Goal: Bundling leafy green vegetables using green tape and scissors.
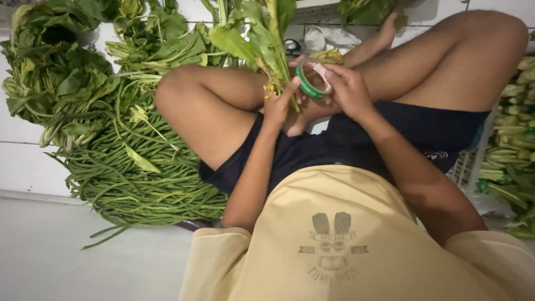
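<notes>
Far to my left leafy greens lie heaped on the white floor, and beside them a big pile of long beans reaches toward my bent knee. My left hand is closed around the stems of a bunch of leafy stalks, holding it upright over my lap. Just beside it, touching the stems, my right hand grips a green roll of tape, fingers curled over its rim. More greens are stacked at my far right.
</notes>
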